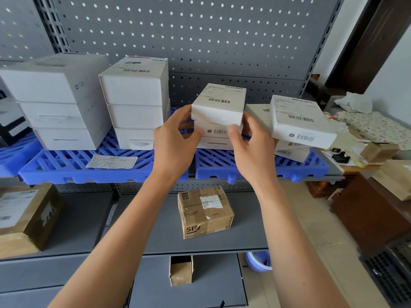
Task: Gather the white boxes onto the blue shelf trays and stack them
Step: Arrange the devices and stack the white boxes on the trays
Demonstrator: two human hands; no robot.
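A small white box (219,105) with barcode labels tops a three-high stack on the right blue tray (222,165). My left hand (175,141) grips that stack's left side and my right hand (253,150) its right side, thumbs on the middle box (216,130). Right of it, a crooked pile has a tilted white box (300,120) on top, overhanging the ones below. On the left blue tray (66,165) stand two neat three-high stacks, the larger white stack (57,101) and the narrower white stack (135,101).
A paper label (112,161) lies flat on the left tray. Below, the grey shelf holds a brown SF carton (204,212) and a brown box (26,216) at left. A small open carton (181,271) sits lower. Cluttered furniture and a black adapter (339,155) are at right.
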